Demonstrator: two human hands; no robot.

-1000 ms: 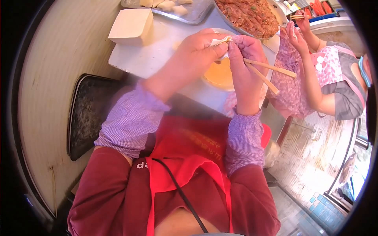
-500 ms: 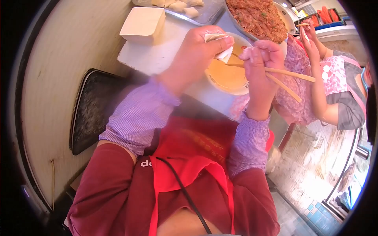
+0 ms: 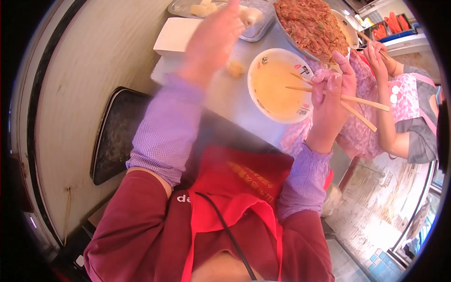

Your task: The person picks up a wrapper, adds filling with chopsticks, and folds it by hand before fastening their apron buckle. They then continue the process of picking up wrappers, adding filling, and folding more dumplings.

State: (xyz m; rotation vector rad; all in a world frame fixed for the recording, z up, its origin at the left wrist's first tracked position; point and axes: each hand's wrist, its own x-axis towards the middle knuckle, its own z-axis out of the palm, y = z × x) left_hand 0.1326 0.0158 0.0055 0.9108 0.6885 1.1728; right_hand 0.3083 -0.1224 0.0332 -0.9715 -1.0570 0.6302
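Observation:
My left hand (image 3: 213, 40) is stretched forward, blurred, with its fingers over the metal tray (image 3: 257, 31) where white folded dumplings (image 3: 250, 16) lie. Whether it holds one is unclear. My right hand (image 3: 331, 101) grips a pair of wooden chopsticks (image 3: 361, 101). Their tips point into a white bowl (image 3: 254, 89) of yellowish liquid on the table. A wide bowl of minced meat filling (image 3: 305, 26) stands just behind it.
A white stack of wrappers (image 3: 176, 35) lies left of the tray, and a small dough lump (image 3: 235, 69) lies on the grey table (image 3: 225, 101). A dark seat (image 3: 115, 136) is at my left. Another person (image 3: 404, 108) in a pink apron works at the right, also with chopsticks.
My left hand left the spot over the bowl and swung forward to the tray with the folded dumpling. The right hand drew apart, fingers loosening around the chopsticks.

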